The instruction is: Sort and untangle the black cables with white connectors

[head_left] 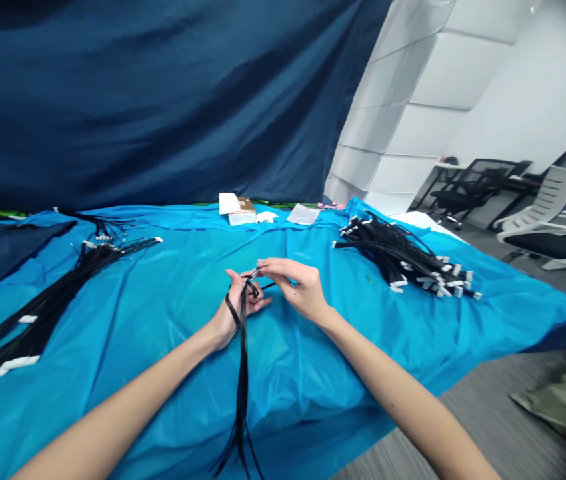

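A bundle of thin black cables (243, 373) hangs down from my left hand (225, 321), its loose ends fanning out near the bottom of the view. My left hand is closed on the upper part of the bundle, palm turned up, and a black loop passes around the thumb side. My right hand (303, 288) meets it from the right, fingertips pinched together at the top of the bundle. A short black strand juts out below the right fingers. What exactly lies between those fingertips is partly hidden.
Black cables with white connectors lie in a pile (387, 250) at the right and in another group (70, 283) at the left. A small open box (243, 216) and a clear packet (303, 214) are at the back of the blue cover (163, 400). A chair (550, 220) stands right.
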The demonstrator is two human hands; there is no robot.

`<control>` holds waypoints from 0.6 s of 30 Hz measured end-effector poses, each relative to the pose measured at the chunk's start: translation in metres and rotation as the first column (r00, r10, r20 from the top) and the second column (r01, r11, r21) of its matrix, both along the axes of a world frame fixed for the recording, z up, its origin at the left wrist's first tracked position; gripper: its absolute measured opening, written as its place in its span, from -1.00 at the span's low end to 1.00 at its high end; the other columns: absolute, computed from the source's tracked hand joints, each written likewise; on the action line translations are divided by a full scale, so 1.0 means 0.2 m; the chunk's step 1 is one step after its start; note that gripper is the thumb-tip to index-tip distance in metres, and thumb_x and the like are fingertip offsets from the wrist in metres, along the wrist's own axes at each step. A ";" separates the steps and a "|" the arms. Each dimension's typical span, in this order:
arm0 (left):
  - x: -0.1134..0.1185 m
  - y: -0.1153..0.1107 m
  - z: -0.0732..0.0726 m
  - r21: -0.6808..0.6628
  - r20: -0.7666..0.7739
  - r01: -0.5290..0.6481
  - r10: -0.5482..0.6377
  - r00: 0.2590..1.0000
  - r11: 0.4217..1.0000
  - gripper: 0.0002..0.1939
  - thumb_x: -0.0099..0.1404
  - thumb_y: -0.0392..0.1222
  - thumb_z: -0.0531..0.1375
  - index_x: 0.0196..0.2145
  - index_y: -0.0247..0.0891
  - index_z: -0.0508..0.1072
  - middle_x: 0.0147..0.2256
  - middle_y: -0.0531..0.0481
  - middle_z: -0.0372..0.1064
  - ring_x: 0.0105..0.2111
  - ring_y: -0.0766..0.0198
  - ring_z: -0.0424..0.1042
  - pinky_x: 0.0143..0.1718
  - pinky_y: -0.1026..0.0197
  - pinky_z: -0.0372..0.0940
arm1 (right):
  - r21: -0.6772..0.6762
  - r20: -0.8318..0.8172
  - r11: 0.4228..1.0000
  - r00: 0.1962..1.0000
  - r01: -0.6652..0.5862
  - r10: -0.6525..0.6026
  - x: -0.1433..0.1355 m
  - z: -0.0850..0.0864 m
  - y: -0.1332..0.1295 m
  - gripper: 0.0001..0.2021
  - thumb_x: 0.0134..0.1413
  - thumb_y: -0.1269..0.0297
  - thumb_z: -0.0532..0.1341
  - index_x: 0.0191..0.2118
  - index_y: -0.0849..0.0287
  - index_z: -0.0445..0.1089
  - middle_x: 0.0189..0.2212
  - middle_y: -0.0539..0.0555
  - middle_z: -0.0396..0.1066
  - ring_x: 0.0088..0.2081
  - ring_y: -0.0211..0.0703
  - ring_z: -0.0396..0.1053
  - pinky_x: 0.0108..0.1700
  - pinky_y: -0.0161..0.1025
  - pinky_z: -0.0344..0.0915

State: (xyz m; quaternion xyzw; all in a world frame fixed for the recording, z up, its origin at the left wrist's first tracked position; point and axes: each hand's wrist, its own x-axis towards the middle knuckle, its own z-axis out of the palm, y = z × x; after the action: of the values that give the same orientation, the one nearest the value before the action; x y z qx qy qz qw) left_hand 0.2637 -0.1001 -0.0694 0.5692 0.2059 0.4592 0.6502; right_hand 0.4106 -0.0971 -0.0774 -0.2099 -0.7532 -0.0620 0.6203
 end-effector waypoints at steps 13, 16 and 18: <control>-0.02 0.01 0.00 -0.028 -0.056 0.072 -0.073 0.996 0.997 -0.37 0.10 0.36 -0.14 -0.40 -0.31 0.31 -0.63 0.16 0.06 -0.66 0.45 0.06 -0.04 0.01 0.19 | -0.311 -0.320 0.947 0.947 -0.078 -0.027 0.02 0.03 0.01 -0.81 0.02 0.19 0.17 -0.33 0.15 0.47 -0.37 0.04 0.47 -0.36 -0.21 0.42 -0.33 -0.30 0.34; -0.02 0.02 0.00 -0.080 -0.032 0.056 -0.059 0.998 0.995 -0.36 0.10 0.35 -0.12 -0.27 -0.31 0.29 -0.64 0.19 0.05 -0.68 0.46 0.07 -0.04 0.00 0.20 | -0.332 -0.428 0.926 0.904 -0.180 0.022 0.02 0.03 0.01 -0.76 0.04 0.14 0.14 -0.26 0.16 0.43 -0.36 0.05 0.46 -0.37 -0.22 0.41 -0.33 -0.28 0.37; -0.03 0.03 0.00 -0.090 -0.032 0.045 -0.048 0.998 0.995 -0.38 0.10 0.35 -0.11 -0.29 -0.31 0.28 -0.65 0.20 0.05 -0.69 0.47 0.07 -0.04 0.01 0.20 | -0.310 -0.516 0.924 0.856 -0.223 0.033 0.02 0.03 0.02 -0.72 0.05 0.12 0.12 -0.18 0.17 0.39 -0.36 0.05 0.44 -0.40 -0.23 0.41 -0.36 -0.27 0.38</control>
State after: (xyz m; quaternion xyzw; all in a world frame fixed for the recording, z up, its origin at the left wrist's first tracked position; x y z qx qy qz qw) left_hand 0.2583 -0.0941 -0.0687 0.5520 0.2237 0.4245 0.6819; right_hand 0.4153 -0.0931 -0.0710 -0.2768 -0.5769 0.1754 0.7482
